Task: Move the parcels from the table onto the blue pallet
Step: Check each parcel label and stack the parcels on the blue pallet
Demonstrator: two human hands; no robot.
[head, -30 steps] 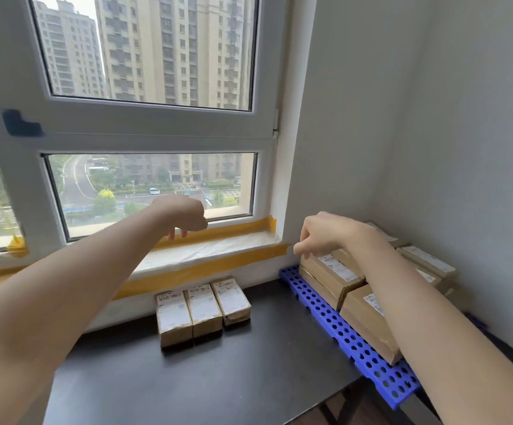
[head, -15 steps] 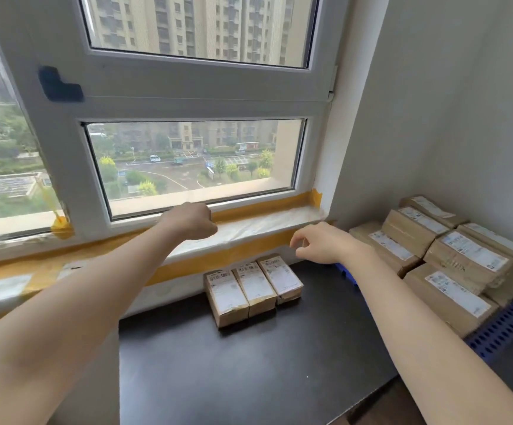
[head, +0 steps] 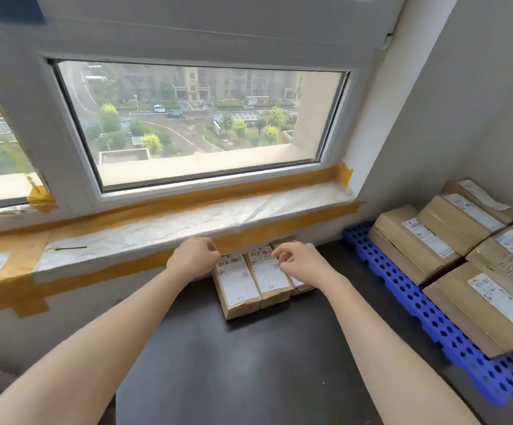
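Three small brown parcels with white labels stand side by side on the black table (head: 249, 369), against the wall under the window sill: the left parcel (head: 236, 286), the middle parcel (head: 269, 277) and the right parcel (head: 302, 286), which is mostly hidden. My left hand (head: 195, 256) hovers with loosely curled fingers just left of the left parcel, holding nothing. My right hand (head: 302, 262) hangs over the right parcel, fingers loosely curled; no grip shows. The blue pallet (head: 402, 302) lies at the right with several larger brown parcels (head: 414, 240) stacked on it.
A taped window sill (head: 187, 222) juts out just above the small parcels. Grey walls close off the corner behind the pallet. The table's left edge runs near my left forearm.
Both hands dropped from sill height down to the three small parcels and moved closer together. The view tilted down and turned, bringing the parcels nearer.
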